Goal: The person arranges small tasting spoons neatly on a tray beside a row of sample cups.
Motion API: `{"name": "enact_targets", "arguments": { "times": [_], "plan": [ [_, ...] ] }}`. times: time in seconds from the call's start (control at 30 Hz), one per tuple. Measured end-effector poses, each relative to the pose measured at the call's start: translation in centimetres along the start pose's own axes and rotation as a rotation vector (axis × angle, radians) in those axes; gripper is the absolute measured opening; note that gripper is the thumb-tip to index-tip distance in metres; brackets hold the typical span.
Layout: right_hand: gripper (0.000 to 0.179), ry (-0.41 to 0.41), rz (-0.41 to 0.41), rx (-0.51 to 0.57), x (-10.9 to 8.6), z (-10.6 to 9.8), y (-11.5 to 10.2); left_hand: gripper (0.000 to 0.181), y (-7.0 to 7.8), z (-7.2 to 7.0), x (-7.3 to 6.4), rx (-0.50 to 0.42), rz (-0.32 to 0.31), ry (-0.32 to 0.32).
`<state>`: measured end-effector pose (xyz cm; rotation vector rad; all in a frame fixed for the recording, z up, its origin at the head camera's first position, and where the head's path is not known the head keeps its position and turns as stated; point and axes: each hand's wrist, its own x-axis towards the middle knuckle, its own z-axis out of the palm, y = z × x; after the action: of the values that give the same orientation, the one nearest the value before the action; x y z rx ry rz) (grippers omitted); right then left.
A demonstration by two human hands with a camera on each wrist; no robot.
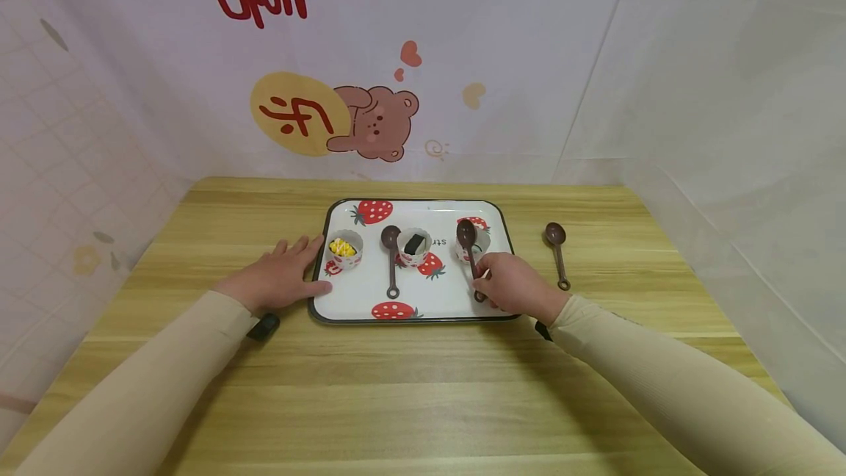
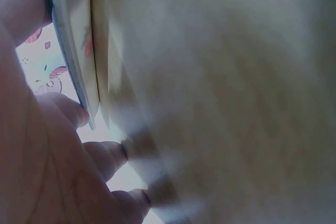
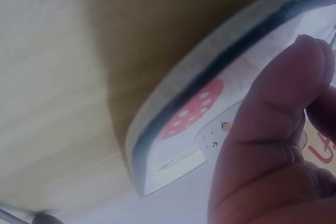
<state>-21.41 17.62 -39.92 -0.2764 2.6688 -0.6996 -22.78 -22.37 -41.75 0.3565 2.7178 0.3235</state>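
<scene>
My right hand (image 1: 518, 285) pinches the handle of a brown spoon (image 1: 466, 235) at the right part of a white strawberry-print tray (image 1: 353, 298). The spoon's bowl overlaps the right small cup (image 1: 483, 242) in the head view, and hides part of what is in it. In the right wrist view the thumb (image 3: 283, 93) bends toward the fingers; the spoon is hidden there. At the tray's left edge rests my left hand (image 1: 280, 275), fingers spread, thumb over the rim. In the left wrist view its fingertips lie along the tray's outer side (image 2: 73, 61).
A left cup (image 1: 347, 261) holds yellow pieces with white streaks; a middle cup (image 1: 414, 258) holds a black-and-white piece. Between them a second brown spoon (image 1: 391, 263) lies on the tray. Another spoon (image 1: 557, 237) lies on the wooden table (image 1: 396, 402) right of the tray.
</scene>
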Motion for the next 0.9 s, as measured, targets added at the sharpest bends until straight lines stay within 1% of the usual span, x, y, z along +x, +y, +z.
{"name": "enact_targets", "arguments": {
  "times": [0.37, 0.6, 0.9],
  "plan": [
    [0.009, 0.007, -0.020, 0.001, 0.2, 0.2, -1.0, 0.106, -0.2, 0.2, 0.1, 0.009, -0.002, 0.001],
    [0.008, -0.018, -0.032, -0.014, 0.7, 0.5, -1.7, 0.108, -0.3, 0.2, 0.2, 0.009, -0.002, -0.003],
    [0.010, -0.045, 0.008, -0.013, 1.7, 1.3, -2.4, 0.108, -0.2, 0.1, 0.1, 0.011, 0.000, -0.001]
  ]
}}
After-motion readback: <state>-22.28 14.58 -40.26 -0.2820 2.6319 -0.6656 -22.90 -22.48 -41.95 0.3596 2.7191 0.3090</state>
